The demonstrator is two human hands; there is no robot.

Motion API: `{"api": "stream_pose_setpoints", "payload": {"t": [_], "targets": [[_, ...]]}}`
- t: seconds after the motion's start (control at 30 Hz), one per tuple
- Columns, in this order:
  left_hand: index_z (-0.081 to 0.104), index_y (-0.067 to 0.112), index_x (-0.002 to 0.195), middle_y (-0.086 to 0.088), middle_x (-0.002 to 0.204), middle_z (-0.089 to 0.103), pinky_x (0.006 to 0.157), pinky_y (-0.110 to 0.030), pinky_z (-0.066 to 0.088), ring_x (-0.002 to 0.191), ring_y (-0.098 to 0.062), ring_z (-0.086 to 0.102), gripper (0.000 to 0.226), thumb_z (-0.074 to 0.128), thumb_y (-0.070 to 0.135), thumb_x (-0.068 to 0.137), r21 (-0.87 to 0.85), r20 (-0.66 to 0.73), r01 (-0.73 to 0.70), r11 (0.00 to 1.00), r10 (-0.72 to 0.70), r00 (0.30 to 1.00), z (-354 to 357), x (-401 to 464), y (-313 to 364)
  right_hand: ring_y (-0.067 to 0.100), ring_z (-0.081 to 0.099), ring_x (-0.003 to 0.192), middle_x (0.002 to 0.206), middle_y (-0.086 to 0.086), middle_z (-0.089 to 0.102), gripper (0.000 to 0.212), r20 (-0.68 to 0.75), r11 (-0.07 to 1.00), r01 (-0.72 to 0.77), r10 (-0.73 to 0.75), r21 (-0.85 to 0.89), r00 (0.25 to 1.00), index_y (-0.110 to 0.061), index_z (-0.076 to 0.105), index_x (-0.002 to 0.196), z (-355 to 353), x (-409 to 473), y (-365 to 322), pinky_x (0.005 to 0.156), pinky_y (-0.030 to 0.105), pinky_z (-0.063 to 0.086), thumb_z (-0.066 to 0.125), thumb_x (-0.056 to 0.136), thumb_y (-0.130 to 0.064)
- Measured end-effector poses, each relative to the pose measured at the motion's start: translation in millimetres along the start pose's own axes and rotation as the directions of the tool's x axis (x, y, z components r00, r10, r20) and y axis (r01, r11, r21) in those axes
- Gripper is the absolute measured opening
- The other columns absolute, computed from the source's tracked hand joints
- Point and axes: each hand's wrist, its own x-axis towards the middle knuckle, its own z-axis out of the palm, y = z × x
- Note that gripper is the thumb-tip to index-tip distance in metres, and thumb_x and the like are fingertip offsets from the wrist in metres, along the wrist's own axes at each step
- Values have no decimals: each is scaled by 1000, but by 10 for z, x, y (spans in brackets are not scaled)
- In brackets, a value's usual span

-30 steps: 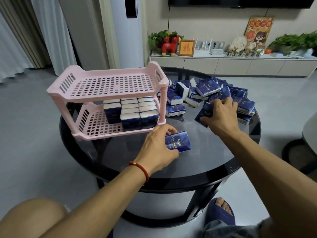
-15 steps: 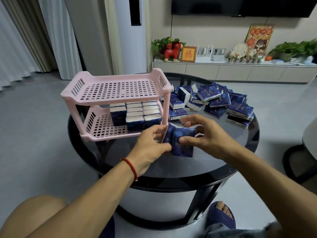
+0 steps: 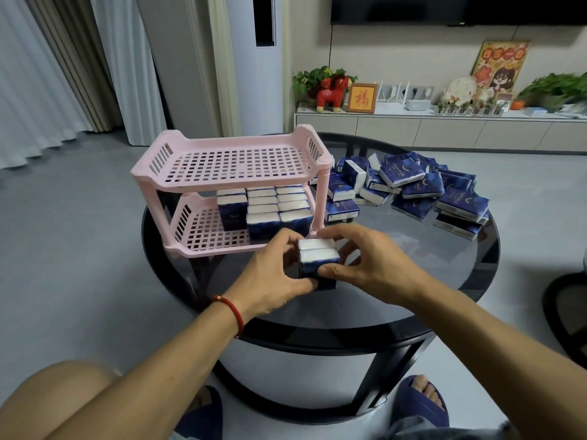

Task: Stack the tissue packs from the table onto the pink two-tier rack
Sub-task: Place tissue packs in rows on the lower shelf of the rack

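Observation:
Two dark blue tissue packs stand on edge side by side on the black glass table, white ends up, just in front of the pink two-tier rack. My left hand grips them from the left and my right hand grips them from the right. On the rack's lower tier, several packs stand in rows at the right side. Its top tier holds nothing. A loose pile of packs lies on the table to the right of the rack.
The round table's near rim is close to my knees. A low white cabinet with ornaments runs along the back wall. A dark chair base sits at the right edge.
My right hand brought a second pack from the pile to the pack in my left hand. Both hands have turned the two packs upright and pressed them together.

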Motion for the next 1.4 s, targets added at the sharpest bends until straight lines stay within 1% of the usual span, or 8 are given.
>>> {"api": "stream_pose_setpoints", "payload": {"t": [0.13,0.27,0.43,0.77,0.87,1.03,1.27,1.4], "targets": [[53,36,110,14,109,74,95,-32,54,103,-1,68,55,88,26,69,25,6,-7,1000,7,1000,-3,-27,-21,8,66,88,113,-11,66,51,38,1000,-22,21,19,999,-26,60,133,16,24,23,76,22,57,80,86,-31],[51,47,126,22,117,64,101,-18,44,115,17,52,66,87,27,75,39,28,-24,999,23,999,-58,-52,25,10,67,86,106,-18,61,50,36,999,-40,39,21,999,-28,60,132,19,30,27,74,17,56,80,86,-30],[58,43,126,13,118,72,101,-38,56,109,-2,68,58,84,22,79,30,2,-85,996,85,996,-65,-79,24,4,66,82,103,-11,68,51,-16,1000,-19,19,1,1000,-29,64,128,44,47,28,69,11,51,83,82,-34],[58,37,119,14,112,70,92,-37,58,102,-3,68,48,84,24,80,105,-49,-102,989,107,993,-402,-239,55,1,69,89,112,-12,69,62,55,997,51,-55,65,997,-36,59,136,137,151,-132,77,20,59,73,79,-57],[58,36,121,19,111,69,94,-29,57,103,3,65,51,84,19,80,149,-137,-92,985,113,984,-594,-280,20,-3,69,86,103,-17,70,44,-22,998,28,-26,58,999,-33,65,123,120,204,-163,74,21,59,64,88,-58],[58,32,120,22,107,64,89,-19,53,101,5,63,54,84,9,79,210,-327,-24,977,93,940,-842,-294,-100,7,68,71,79,-11,70,8,-300,989,-144,147,34,943,-24,70,92,121,372,-38,72,39,62,65,95,-30],[58,20,127,2,130,61,102,-42,51,118,-21,60,59,78,-4,77,353,-493,-6,936,192,848,-785,-124,-327,11,64,89,114,-5,65,35,-240,956,-270,290,111,927,-21,55,129,253,538,4,87,38,57,64,98,-33],[57,18,128,-2,129,59,107,-39,49,122,-22,57,56,76,-5,81,288,-534,88,954,84,841,-714,55,-375,15,62,98,129,2,65,37,-204,948,-287,310,136,928,-19,56,133,294,636,-28,91,41,55,58,101,-37]]}}
